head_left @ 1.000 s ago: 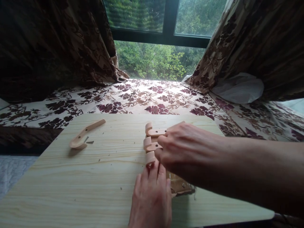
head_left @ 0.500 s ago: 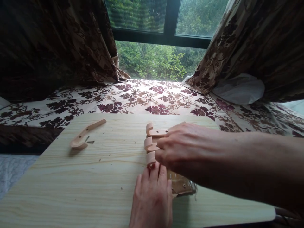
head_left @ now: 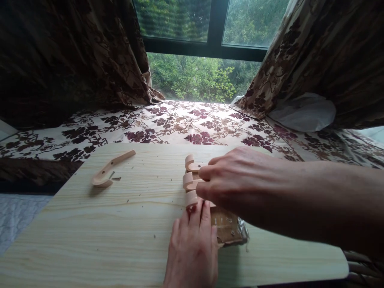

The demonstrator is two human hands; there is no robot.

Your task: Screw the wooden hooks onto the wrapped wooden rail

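Pale wooden hooks lie side by side on a cardboard-covered block (head_left: 229,230): a far hook (head_left: 189,161), a middle hook (head_left: 187,180) and a near hook (head_left: 191,199). My right hand (head_left: 232,176) is closed above them, knuckles up, fingertips by the middle hook's shank. Whatever it pinches is hidden beneath the hand. My left hand (head_left: 193,246) reaches in from the front edge with its fingers stretched out, their tips pressing against the near hook. On the left lies a separate wooden hook (head_left: 103,172) with dark holes, two small screws (head_left: 115,179) beside its curved end.
All of this lies on a light wood-grain tabletop (head_left: 105,240) scattered with small dark specks. Beyond the table's far edge is a ledge with a floral cloth (head_left: 186,120). Patterned curtains (head_left: 120,60) flank a window, and a white translucent bag (head_left: 303,112) sits at right.
My right hand has shifted slightly up and turned, now covering more of the far hook's shank. My left hand has stayed in place.
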